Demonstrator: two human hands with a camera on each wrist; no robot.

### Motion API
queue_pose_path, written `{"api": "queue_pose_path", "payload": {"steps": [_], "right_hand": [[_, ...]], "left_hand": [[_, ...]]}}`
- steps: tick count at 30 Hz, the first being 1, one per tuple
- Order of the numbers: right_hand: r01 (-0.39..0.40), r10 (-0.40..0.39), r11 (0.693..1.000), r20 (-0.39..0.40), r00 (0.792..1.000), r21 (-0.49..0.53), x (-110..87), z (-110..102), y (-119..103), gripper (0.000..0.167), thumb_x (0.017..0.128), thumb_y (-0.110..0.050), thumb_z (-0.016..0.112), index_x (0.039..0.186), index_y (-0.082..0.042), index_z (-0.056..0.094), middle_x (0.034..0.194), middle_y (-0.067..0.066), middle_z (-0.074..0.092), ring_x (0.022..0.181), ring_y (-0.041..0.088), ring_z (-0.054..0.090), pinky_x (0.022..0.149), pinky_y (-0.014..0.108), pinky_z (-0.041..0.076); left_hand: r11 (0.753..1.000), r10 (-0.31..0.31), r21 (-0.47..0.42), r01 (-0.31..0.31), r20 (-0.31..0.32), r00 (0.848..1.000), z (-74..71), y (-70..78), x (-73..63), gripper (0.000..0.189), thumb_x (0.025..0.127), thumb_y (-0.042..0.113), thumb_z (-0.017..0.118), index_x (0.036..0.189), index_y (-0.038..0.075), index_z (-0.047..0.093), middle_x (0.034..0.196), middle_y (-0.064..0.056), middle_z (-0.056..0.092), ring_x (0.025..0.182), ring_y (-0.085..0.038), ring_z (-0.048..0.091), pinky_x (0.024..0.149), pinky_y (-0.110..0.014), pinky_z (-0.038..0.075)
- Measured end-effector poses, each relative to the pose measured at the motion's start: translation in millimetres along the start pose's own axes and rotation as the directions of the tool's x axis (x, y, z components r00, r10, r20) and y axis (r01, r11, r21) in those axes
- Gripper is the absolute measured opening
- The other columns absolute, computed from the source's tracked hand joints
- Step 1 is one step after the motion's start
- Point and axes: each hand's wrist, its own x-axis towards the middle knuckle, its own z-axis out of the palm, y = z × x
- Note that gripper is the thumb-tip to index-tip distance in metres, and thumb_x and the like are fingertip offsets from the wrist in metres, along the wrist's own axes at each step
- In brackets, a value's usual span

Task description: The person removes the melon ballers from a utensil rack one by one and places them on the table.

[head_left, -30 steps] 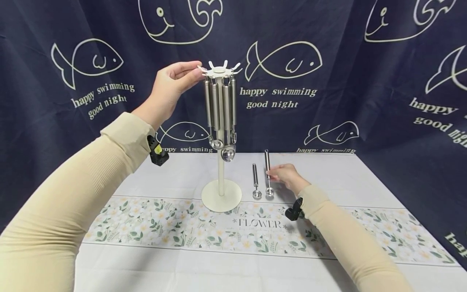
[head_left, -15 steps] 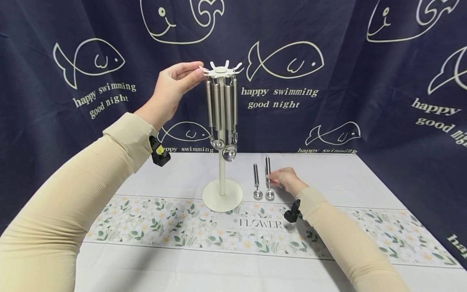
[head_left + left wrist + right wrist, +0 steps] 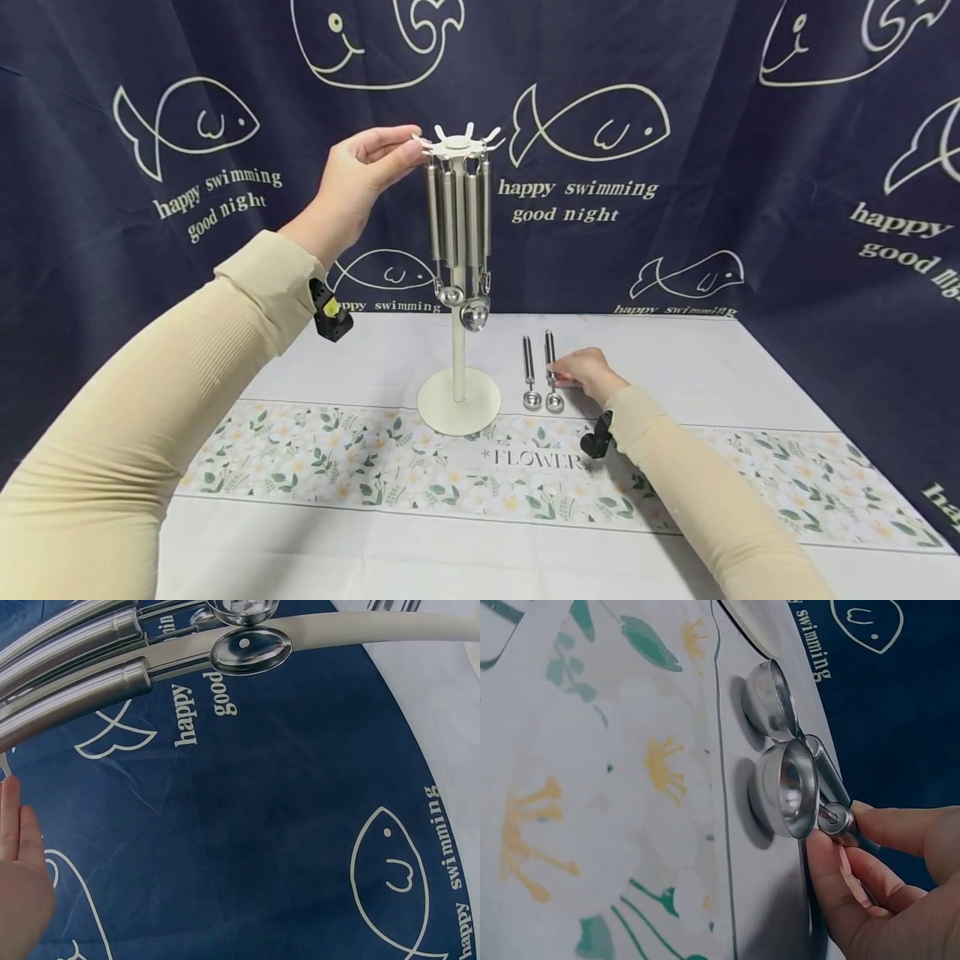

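A cream rack (image 3: 459, 358) stands upright on a round base. From its hooks hang several steel utensils (image 3: 472, 217), with small round bowls at their lower ends. My left hand (image 3: 367, 175) pinches a left hook of the rack's top between thumb and fingers; the left wrist view catches only part of this hand (image 3: 22, 862). On the white cloth to the right, my right hand (image 3: 592, 372) pinches a steel measuring spoon (image 3: 784, 791) by its handle near the neck, bowl toward me. Just left of it lies a second, similar measuring spoon (image 3: 532, 400), roughly parallel.
A floral printed band (image 3: 337, 467) with the word FLOWER crosses the white tablecloth (image 3: 360, 550) in front of the rack. Behind the table hangs a dark blue curtain (image 3: 585, 267) with fish drawings. Dark camera mounts (image 3: 330, 312) sit on both wrists.
The measuring spoon in my right hand has come slightly nearer to me, and its handle end appears lower. My left hand keeps its grip on the rack's hook.
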Motion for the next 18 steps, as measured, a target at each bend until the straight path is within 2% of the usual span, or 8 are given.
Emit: {"api": "queue_pose_path", "payload": {"steps": [4, 6, 9, 12, 14, 16, 18], "right_hand": [[-0.015, 0.015, 1.000, -0.021, 1.000, 0.004, 1.4, 1.8, 0.7, 0.028, 0.082, -0.001, 0.073, 0.106, 0.009, 0.063, 0.059, -0.002, 0.061, 0.051, 0.005, 0.063, 0.080, 0.032, 0.059], [-0.035, 0.034, 0.999, -0.034, 0.999, -0.016, 1.6, 2.1, 0.1, 0.028, 0.081, -0.003, 0.074, 0.105, 0.006, 0.064, 0.060, -0.002, 0.061, 0.051, 0.005, 0.063, 0.091, 0.041, 0.054], [-0.051, 0.049, 0.998, -0.039, 0.998, -0.039, 1.9, 2.4, -1.6, 0.034, 0.080, -0.005, 0.076, 0.109, 0.007, 0.064, 0.061, -0.001, 0.063, 0.050, 0.006, 0.064, 0.094, 0.044, 0.052], [-0.056, 0.055, 0.997, -0.037, 0.998, -0.046, 1.4, 2.3, -3.9, 0.039, 0.076, -0.002, 0.078, 0.110, 0.011, 0.061, 0.061, 0.002, 0.064, 0.048, 0.008, 0.064, 0.080, 0.039, 0.059], [-0.053, 0.052, 0.998, -0.029, 0.998, -0.037, 3.2, 1.9, -3.9, 0.043, 0.076, 0.001, 0.078, 0.111, 0.015, 0.059, 0.060, 0.004, 0.064, 0.047, 0.009, 0.064, 0.074, 0.037, 0.061], [-0.066, 0.064, 0.997, -0.036, 0.997, -0.048, 2.9, 1.9, -4.5, 0.043, 0.077, 0.000, 0.077, 0.112, 0.013, 0.057, 0.057, 0.002, 0.063, 0.045, 0.008, 0.063, 0.065, 0.031, 0.060], [-0.066, 0.064, 0.997, -0.032, 0.997, -0.034, 4.9, 2.3, -3.7, 0.046, 0.078, 0.001, 0.076, 0.117, 0.014, 0.055, 0.056, 0.000, 0.061, 0.046, 0.007, 0.063, 0.065, 0.026, 0.060]], "left_hand": [[1.000, -0.002, -0.003, 0.002, -0.007, 1.000, 0.9, 0.3, -0.6, 0.036, 0.087, 0.001, 0.068, 0.121, -0.007, 0.061, 0.095, -0.003, 0.072, 0.089, -0.010, 0.071, 0.100, -0.025, 0.049], [1.000, -0.001, -0.008, 0.001, -0.011, 1.000, 1.1, 0.1, -0.5, 0.035, 0.088, 0.000, 0.068, 0.121, -0.007, 0.060, 0.094, -0.003, 0.072, 0.088, -0.010, 0.071, 0.100, -0.025, 0.049], [1.000, -0.002, -0.008, 0.002, -0.019, 1.000, 1.0, -0.2, -0.5, 0.036, 0.088, 0.000, 0.068, 0.122, -0.008, 0.060, 0.094, -0.002, 0.072, 0.087, -0.010, 0.071, 0.100, -0.025, 0.050], [1.000, -0.007, -0.008, 0.007, -0.019, 1.000, 1.3, -0.6, -0.7, 0.037, 0.088, 0.000, 0.068, 0.122, -0.008, 0.060, 0.092, -0.002, 0.072, 0.087, -0.009, 0.071, 0.100, -0.024, 0.049], [1.000, -0.006, -0.003, 0.006, -0.013, 1.000, 1.6, -0.8, -0.9, 0.037, 0.088, 0.000, 0.068, 0.123, -0.009, 0.059, 0.091, -0.001, 0.072, 0.087, -0.009, 0.070, 0.100, -0.024, 0.049], [1.000, -0.004, 0.000, 0.004, -0.011, 1.000, 1.7, -0.7, -1.0, 0.036, 0.088, 0.000, 0.067, 0.122, -0.008, 0.059, 0.090, -0.001, 0.072, 0.087, -0.010, 0.070, 0.100, -0.025, 0.049], [1.000, -0.001, 0.006, 0.001, -0.011, 1.000, 1.7, -0.4, -1.1, 0.036, 0.088, 0.000, 0.067, 0.122, -0.008, 0.060, 0.090, -0.001, 0.072, 0.087, -0.010, 0.070, 0.100, -0.024, 0.049]]}}
